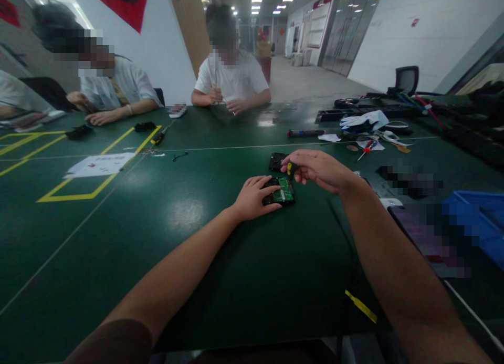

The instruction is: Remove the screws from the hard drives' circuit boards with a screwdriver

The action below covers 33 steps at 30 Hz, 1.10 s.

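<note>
A small black device with a green circuit board [282, 190] lies on the green table [189, 259]. My left hand [255, 197] rests on its left side, fingers spread over the edge and holding it against the table. Above the board's right part, my right hand [315, 168] is closed around a screwdriver with a yellow and black handle [291, 168]. The driver points down at the board; its tip is too small to make out. Just behind the board lies a second black device [276, 162], partly hidden by my right hand.
Two people [232, 75] [114, 85] sit across the table. A red screwdriver [367, 149], white gloves [364, 121] and cables lie at the right, with a blue bin [476, 217] nearer. Left are a white paper [98, 165] and another screwdriver [159, 136].
</note>
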### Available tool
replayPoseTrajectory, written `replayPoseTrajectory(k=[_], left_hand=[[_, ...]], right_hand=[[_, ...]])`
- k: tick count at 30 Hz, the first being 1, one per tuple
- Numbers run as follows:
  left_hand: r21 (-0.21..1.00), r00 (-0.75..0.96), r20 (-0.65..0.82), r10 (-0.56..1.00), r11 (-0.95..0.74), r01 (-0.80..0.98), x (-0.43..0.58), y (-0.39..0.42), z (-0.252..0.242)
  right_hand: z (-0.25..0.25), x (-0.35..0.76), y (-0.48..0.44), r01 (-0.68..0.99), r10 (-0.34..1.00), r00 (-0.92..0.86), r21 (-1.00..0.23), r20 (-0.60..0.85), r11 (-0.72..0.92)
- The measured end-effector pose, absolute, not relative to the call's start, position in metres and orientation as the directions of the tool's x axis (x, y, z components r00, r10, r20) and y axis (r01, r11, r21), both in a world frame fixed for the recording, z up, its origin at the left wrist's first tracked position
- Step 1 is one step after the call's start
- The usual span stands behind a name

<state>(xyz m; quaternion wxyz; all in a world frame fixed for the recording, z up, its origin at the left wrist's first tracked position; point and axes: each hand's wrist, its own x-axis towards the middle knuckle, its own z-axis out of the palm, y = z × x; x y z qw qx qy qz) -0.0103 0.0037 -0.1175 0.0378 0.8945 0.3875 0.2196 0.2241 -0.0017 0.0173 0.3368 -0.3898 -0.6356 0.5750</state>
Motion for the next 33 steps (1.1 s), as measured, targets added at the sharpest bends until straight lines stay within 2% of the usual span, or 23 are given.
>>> replayPoseTrajectory(k=[3,6,10,17,33], left_hand=[[0.236,0.600,0.359,0.715,-0.692,0.682,-0.010,0.004,-0.118],[0.234,0.599,0.363,0.714,-0.692,0.683,-0.011,0.004,-0.118],[0.242,0.601,0.357,0.715,-0.692,0.680,-0.011,0.004,-0.118],[0.242,0.607,0.357,0.710,-0.698,0.674,-0.011,0.004,-0.117],[0.229,0.604,0.373,0.705,-0.700,0.676,-0.010,0.005,-0.119]], right_hand=[[0.016,0.226,-0.001,0.047,0.871,-0.491,-0.999,-0.018,0.005],[0.016,0.228,0.001,0.056,0.890,-0.456,-0.998,-0.030,-0.005],[0.017,0.231,0.003,0.173,0.934,-0.356,-0.984,-0.034,0.031],[0.017,0.236,0.007,0.346,0.957,-0.285,-0.924,0.061,0.162],[0.021,0.233,-0.001,0.177,0.868,-0.496,-0.981,-0.022,0.077]])
